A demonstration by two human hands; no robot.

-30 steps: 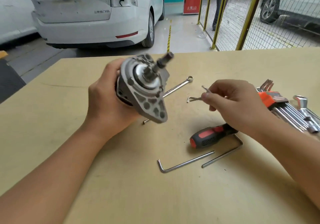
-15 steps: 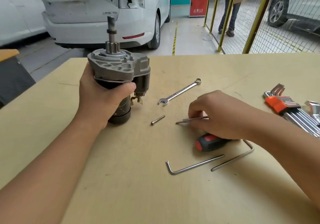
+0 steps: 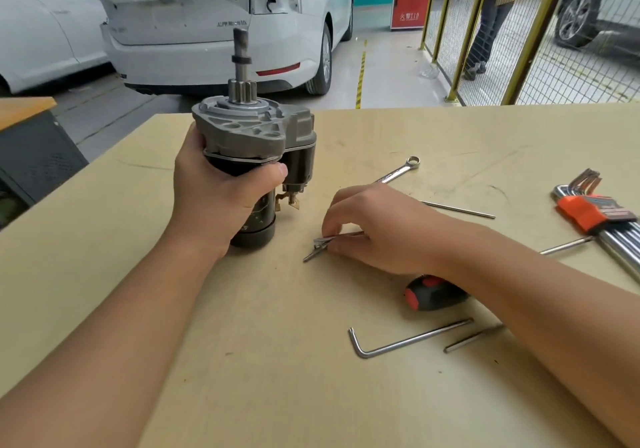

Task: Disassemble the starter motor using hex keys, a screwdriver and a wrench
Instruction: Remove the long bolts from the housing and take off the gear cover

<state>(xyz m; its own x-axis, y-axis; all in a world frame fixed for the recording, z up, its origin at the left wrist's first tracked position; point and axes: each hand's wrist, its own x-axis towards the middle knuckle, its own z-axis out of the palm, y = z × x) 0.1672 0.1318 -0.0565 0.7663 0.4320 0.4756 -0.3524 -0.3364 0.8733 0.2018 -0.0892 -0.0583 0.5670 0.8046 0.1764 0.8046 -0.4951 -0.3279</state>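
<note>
Since the earlier frame the right hand (image 3: 377, 229), pinching thin steel bolts (image 3: 323, 245), has reached the plywood table (image 3: 242, 361) while the left hand (image 3: 214, 198) clasps the upright grey-and-black starter motor (image 3: 254, 156); removed fasteners are apparently being set down, and picking a tool should follow.

A: the right forearm covers most of the screwdriver (image 3: 429, 293), only the handle butt pokes out. Same with the second hex key (image 3: 472, 337), its bend is hidden.

B: yeah, and the hex key set (image 3: 604, 220) runs off the right edge. Can't tell what the right hand (image 3: 375, 227) is pinching, some thin metal pieces.
</note>
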